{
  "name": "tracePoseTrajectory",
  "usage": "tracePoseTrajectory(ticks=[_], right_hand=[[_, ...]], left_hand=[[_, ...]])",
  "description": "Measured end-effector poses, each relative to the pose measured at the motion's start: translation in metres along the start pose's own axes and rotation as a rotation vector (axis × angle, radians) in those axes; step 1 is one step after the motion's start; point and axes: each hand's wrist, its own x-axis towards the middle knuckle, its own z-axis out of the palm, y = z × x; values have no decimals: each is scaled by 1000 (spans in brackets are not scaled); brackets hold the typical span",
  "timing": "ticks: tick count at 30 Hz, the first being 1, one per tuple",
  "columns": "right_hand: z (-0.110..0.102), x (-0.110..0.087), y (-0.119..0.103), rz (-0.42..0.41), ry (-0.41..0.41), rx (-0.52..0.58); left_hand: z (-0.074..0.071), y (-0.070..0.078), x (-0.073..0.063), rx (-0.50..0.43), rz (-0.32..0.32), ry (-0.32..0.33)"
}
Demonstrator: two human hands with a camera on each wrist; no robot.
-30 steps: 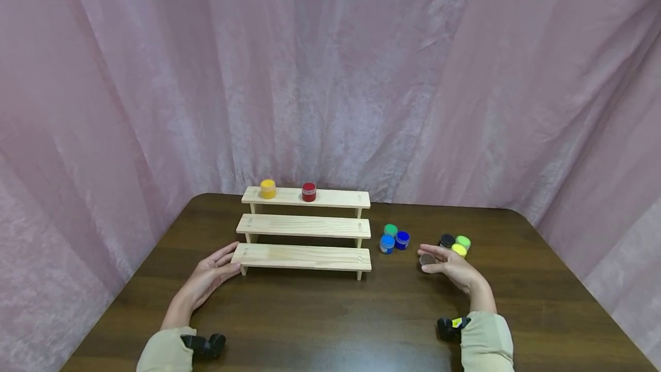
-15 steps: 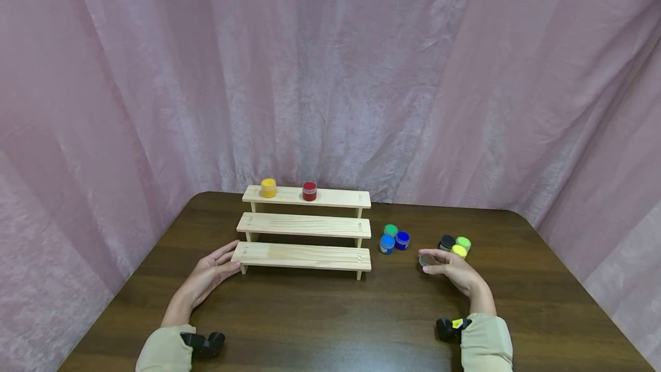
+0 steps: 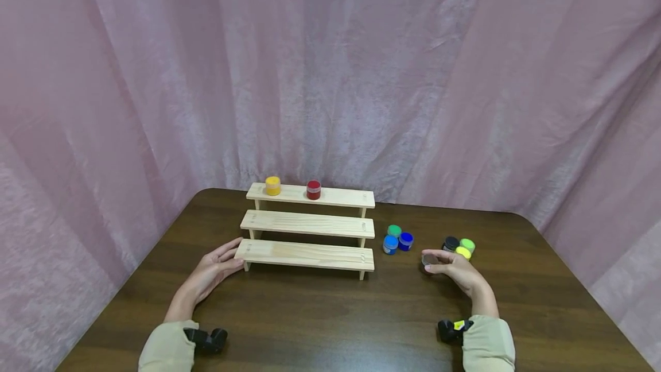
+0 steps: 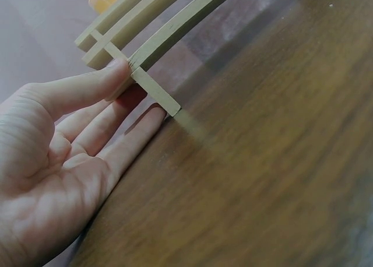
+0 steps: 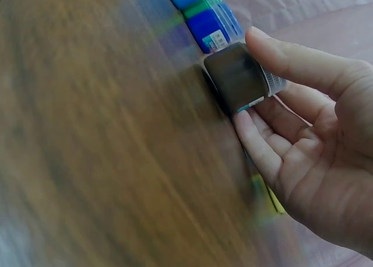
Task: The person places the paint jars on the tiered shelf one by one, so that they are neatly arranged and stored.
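Observation:
In the head view a three-tier wooden display rack (image 3: pixel 307 252) stands on the table. My left hand (image 3: pixel 210 273) holds the left end of its lowest shelf. The left wrist view shows the thumb (image 4: pixel 111 80) on the shelf's front corner and the other fingers behind and beside the leg. To the right of the rack, my right hand (image 3: pixel 457 273) pinches a dark brown paint jar (image 5: pixel 236 77) between thumb and fingers, low over the table. A yellow-orange paint jar (image 3: pixel 272 186) and a red paint jar (image 3: pixel 313 190) stand on the top shelf.
Between rack and right hand are green (image 3: pixel 394 231), light blue (image 3: pixel 390 244) and dark blue (image 3: pixel 405 241) jars. Just behind the right hand stand black (image 3: pixel 451 243), light green (image 3: pixel 467 245) and yellow (image 3: pixel 463 252) jars. A pink curtain (image 3: pixel 330 73) hangs behind the table.
The fingers of my right hand have closed a little on the brown paint jar. My left hand stays at the rack's end. The head view has shifted slightly.

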Motion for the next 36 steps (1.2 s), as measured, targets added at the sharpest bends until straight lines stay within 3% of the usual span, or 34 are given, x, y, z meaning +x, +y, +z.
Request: tracePoseTrajectory(ticks=[8,18,28,36], right_hand=[[3,4,-3,24,31,-18],[3,5,-22,-8,86,150],[9,13,-43,0,131,209],[9,30,-68,-29,118,130]], left_hand=[[-1,1,-1,21,-7,13],[1,3,-2,-17,0,0],[1,1,0,5,-23,29],[2,2,-2,7,-12,31]])
